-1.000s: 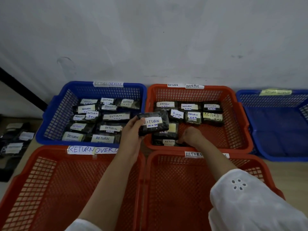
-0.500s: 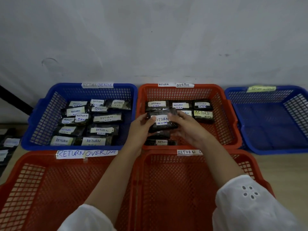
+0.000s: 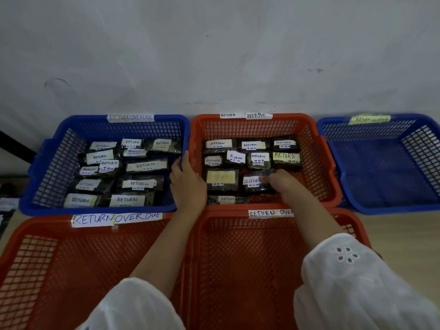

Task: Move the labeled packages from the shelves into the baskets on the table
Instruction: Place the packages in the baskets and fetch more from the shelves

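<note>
A dark package with a white RETURN label (image 3: 252,182) lies low in the far red basket (image 3: 312,148), in its near row. My right hand (image 3: 284,184) holds this package at its right end, fingers curled over the top. My left hand (image 3: 188,184) holds nothing and rests with relaxed fingers against the rim between the far red basket and the blue basket (image 3: 50,160). Several more labeled packages fill both of these baskets.
Two red baskets sit nearest me, the left one (image 3: 47,263) and the right one (image 3: 250,263), each tagged RETURN OVERDUE. A second blue basket (image 3: 414,153) stands at the far right. A grey wall rises behind the baskets. More packages show at the far left edge (image 3: 7,203).
The package went from my left hand into both hands, then down into the far red basket. My left hand let go and drew back to the rim.
</note>
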Action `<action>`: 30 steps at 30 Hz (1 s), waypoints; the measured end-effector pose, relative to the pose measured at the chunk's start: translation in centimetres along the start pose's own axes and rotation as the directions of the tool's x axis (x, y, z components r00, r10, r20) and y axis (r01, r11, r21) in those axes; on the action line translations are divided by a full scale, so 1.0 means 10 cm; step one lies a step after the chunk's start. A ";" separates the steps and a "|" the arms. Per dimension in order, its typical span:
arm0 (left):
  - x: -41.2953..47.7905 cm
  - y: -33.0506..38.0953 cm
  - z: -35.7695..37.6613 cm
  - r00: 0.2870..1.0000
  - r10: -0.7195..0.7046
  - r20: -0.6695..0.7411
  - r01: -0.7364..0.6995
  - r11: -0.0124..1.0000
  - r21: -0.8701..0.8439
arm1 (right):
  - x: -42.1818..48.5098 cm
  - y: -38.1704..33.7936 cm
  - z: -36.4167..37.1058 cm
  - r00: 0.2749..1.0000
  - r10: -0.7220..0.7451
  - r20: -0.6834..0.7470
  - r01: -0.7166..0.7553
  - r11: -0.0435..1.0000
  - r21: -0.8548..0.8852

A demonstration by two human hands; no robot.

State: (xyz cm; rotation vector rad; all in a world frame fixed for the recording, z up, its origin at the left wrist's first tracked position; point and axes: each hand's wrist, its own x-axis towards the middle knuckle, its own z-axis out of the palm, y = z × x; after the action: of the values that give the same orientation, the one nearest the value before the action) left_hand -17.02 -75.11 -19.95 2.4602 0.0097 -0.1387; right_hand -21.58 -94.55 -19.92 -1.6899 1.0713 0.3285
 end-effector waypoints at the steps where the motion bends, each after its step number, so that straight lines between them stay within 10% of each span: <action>1: 0.01 -0.01 0.00 1.000 0.006 -0.004 -0.006 1.000 -0.002 | 0.01 -0.02 0.02 1.000 0.014 0.008 -0.014 1.000 0.015; 20: -0.26 -0.03 -0.56 0.989 0.145 0.022 -0.140 0.980 -0.143 | -0.27 -0.09 0.04 0.966 -0.205 -0.157 0.149 0.939 -0.310; 30: -0.49 -0.64 -1.63 0.898 0.439 -0.030 -0.427 0.853 -0.302 | -1.77 -0.29 0.98 0.685 -0.707 -0.179 0.601 0.686 -0.411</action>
State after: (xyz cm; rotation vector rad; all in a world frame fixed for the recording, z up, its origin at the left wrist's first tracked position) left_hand -20.55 -59.81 -10.82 2.0915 -0.5057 0.0130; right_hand -26.49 -77.20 -10.19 -2.3679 0.5558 -0.2872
